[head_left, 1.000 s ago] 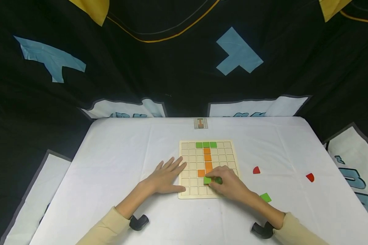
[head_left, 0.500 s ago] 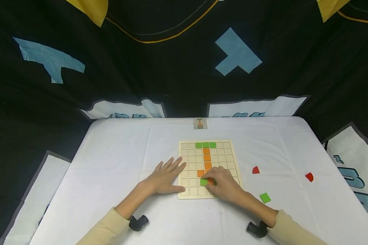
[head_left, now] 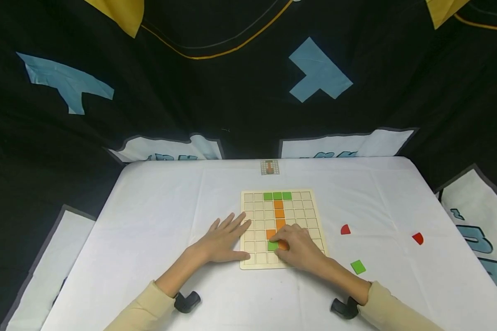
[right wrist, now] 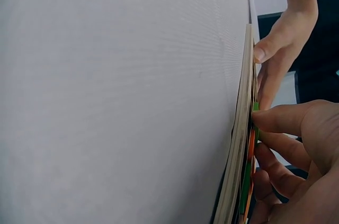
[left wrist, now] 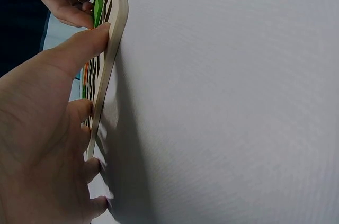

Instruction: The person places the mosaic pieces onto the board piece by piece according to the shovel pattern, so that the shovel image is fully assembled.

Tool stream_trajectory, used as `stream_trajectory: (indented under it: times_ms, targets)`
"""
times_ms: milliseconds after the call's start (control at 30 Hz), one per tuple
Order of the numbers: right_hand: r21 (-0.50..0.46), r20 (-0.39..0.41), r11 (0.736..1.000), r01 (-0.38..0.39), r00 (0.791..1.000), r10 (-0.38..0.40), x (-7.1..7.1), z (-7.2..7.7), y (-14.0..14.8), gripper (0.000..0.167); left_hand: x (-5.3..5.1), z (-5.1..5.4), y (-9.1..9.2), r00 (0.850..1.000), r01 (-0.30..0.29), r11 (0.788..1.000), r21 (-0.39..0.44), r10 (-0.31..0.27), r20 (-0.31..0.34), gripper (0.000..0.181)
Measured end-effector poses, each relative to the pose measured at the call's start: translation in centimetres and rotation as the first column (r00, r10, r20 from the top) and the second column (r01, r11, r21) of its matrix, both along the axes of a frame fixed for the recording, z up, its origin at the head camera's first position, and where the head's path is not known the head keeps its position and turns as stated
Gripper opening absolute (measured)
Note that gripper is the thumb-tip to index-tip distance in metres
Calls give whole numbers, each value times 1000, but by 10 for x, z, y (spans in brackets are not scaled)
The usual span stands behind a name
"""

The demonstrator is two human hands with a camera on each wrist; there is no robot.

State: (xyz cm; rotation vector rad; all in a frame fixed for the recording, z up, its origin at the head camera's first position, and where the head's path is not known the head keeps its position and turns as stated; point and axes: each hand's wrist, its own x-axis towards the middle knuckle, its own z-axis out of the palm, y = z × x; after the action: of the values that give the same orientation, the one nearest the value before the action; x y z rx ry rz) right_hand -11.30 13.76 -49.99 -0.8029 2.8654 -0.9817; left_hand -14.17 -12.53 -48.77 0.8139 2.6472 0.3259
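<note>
A square wooden grid board (head_left: 254, 261) lies on the white table. My left hand (head_left: 221, 241) spreads over its left edge, fingers extended, the thumb touching the rim in the left wrist view. Between thumb and fingers my right hand (head_left: 300, 248) pinches a green square tile (head_left: 272, 246) low on the board. That tile (right wrist: 256, 107) appears edge-on in the right wrist view. An orange tile (head_left: 270, 234) sits just above it and another orange tile (head_left: 283, 245) just right, partly covered by the fingers. Higher up runs an orange column (head_left: 279, 214) under a green row (head_left: 277, 196).
Right of the board lie a loose green tile (head_left: 358, 267), a red wedge-shaped piece (head_left: 345, 229) and a second red wedge (head_left: 418, 238). A small card with a printed grid pattern (head_left: 269, 167) rests at the table's back edge.
My right hand has shifted left with the green tile, which now lies beneath the single orange tile. The orange tile to its right has come into sight. My left hand stays put.
</note>
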Motion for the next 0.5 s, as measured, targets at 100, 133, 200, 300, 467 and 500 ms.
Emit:
stream_trajectory:
  times_ms: [100,133,200,300,467,500]
  targets:
    - [2,0,1000,4,1000,-4,-1,1,0,24,0,0,0,1000,-4,1000,2,4,0,92]
    - [2,3,1000,4,1000,-4,-1,1,0,24,0,0,0,1000,-5,1000,1,5,0,92]
    - [0,6,1000,4,1000,-4,-1,1,0,24,0,1,0,1000,-4,1000,-2,4,1,92]
    - [4,6,1000,1,1000,-1,-1,1,0,24,1,1,0,1000,-3,1000,-6,3,1,92]
    - [21,-17,1000,0,1000,0,-1,1,-1,23,1,2,0,1000,-1,1000,-2,1,2,91]
    - [23,-23,1000,2,1000,-1,-1,0,-1,22,1,1,0,1000,0,1000,-2,0,2,92]
